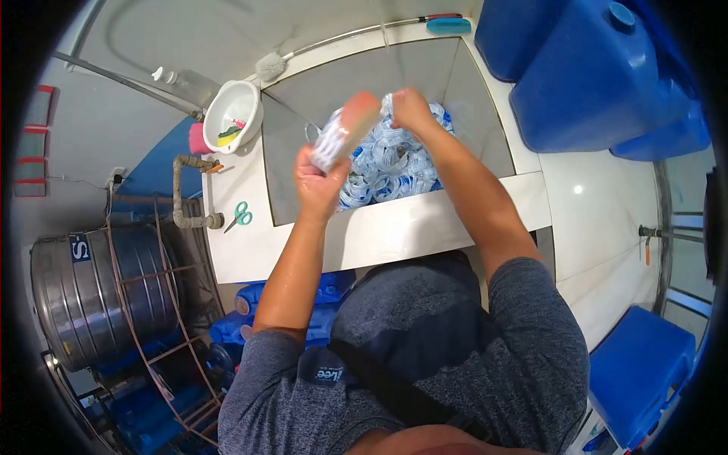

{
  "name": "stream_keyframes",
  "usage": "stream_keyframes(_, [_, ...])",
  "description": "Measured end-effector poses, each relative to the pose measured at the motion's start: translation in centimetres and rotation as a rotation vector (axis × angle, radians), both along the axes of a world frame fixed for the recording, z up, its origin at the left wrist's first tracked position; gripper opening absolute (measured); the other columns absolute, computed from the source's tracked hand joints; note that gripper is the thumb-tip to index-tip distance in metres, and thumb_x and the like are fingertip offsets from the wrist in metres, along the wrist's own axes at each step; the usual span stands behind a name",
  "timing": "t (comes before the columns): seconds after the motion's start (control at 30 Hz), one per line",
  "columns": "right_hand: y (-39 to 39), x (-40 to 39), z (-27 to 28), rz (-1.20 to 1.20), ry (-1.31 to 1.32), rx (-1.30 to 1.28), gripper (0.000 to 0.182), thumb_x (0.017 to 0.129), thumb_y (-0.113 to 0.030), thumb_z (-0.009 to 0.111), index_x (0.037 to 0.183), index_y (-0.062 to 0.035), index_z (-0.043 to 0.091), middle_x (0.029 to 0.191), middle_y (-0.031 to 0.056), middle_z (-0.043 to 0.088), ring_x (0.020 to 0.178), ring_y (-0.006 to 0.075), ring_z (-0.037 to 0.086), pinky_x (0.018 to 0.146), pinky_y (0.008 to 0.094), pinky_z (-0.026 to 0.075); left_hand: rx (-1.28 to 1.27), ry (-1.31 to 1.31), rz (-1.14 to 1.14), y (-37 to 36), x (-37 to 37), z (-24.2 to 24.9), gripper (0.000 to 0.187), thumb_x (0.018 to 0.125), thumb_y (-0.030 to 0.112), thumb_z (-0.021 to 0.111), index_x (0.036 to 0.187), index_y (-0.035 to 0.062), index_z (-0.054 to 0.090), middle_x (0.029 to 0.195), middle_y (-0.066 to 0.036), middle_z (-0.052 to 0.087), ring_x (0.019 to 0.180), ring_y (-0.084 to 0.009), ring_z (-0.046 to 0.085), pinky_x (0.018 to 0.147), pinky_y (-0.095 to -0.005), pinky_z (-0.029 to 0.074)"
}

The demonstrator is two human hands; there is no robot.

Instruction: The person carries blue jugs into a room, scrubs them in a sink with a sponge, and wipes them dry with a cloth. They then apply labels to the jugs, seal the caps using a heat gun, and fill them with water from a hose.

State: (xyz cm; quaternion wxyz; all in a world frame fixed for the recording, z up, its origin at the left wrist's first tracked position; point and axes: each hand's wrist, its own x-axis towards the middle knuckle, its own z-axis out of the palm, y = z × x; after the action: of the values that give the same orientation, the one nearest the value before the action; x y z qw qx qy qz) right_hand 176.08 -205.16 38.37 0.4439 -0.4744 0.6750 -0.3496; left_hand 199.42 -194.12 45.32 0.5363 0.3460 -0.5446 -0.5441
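My left hand (pixel 318 178) is closed around the lower end of a long packet with a white patterned part and a red-orange top (pixel 350 125), blurred by motion and tilted up to the right. To its right, my right hand (pixel 412 112) has its fingers bent and pinched on a small whitish piece (pixel 387 105) close to the packet's upper end. Beneath both hands, a heap of blue-and-white looped plastic bundles (pixel 394 155) lies in the grey sink basin (pixel 292 182).
On the left ledge are a white bowl (pixel 252 114) with a yellow-green sponge inside, and green-handled scissors (pixel 242 214). A long-handled brush (pixel 271 67) lies along the back rim. Blue jerrycans (pixel 584 83) stand at right; a steel tank (pixel 106 292) is at left.
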Motion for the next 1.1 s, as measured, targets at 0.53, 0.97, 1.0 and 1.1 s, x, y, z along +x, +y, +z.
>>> stream_keyframes(0.53, [-9.0,-5.5,5.7,0.370,0.591,-0.371,0.022,0.093,-0.018,0.054,0.097,-0.0056,0.071,0.101,0.0219,0.071,0.096,0.0416,0.067,0.085,0.0482,0.054,0.463,-0.019,-0.142,-15.6,-0.7,-2.1,0.033,0.098,0.021,0.062,0.125,0.0029,0.057,0.115,-0.009,0.066,0.097,-0.0191,0.067,0.081,-0.0364,0.059])
stream_keyframes(0.97, [-13.1,-5.6,14.5,0.507,0.892,-0.553,0.027,0.075,-0.010,0.070,0.102,-0.0038,0.072,0.093,0.0206,0.073,0.083,0.0362,0.071,0.074,0.0416,0.056,0.352,-0.139,-0.201,-23.9,-15.7,-0.8,0.025,0.096,0.016,0.062,0.119,0.0059,0.060,0.106,-0.005,0.069,0.085,-0.0143,0.065,0.068,-0.0302,0.052])
stream_keyframes(1.0, [-13.0,-5.5,14.3,0.500,0.896,-0.550,0.027,0.075,-0.010,0.070,0.102,-0.0038,0.072,0.093,0.0206,0.073,0.083,0.0362,0.071,0.074,0.0416,0.056,0.350,-0.139,-0.209,-24.3,-16.0,-1.0,0.025,0.096,0.016,0.062,0.119,0.0059,0.060,0.106,-0.005,0.069,0.085,-0.0143,0.065,0.068,-0.0302,0.052])
stream_keyframes(1.1, [-12.4,-5.0,13.4,0.312,0.856,-0.444,0.024,0.074,-0.014,0.076,0.096,-0.0038,0.073,0.097,0.0239,0.072,0.087,0.0407,0.070,0.077,0.0456,0.056,0.186,-0.316,-0.208,-23.3,-16.8,2.2,0.018,0.091,0.013,0.066,0.106,0.0051,0.065,0.084,-0.003,0.067,0.073,-0.0125,0.058,0.065,-0.0309,0.047])
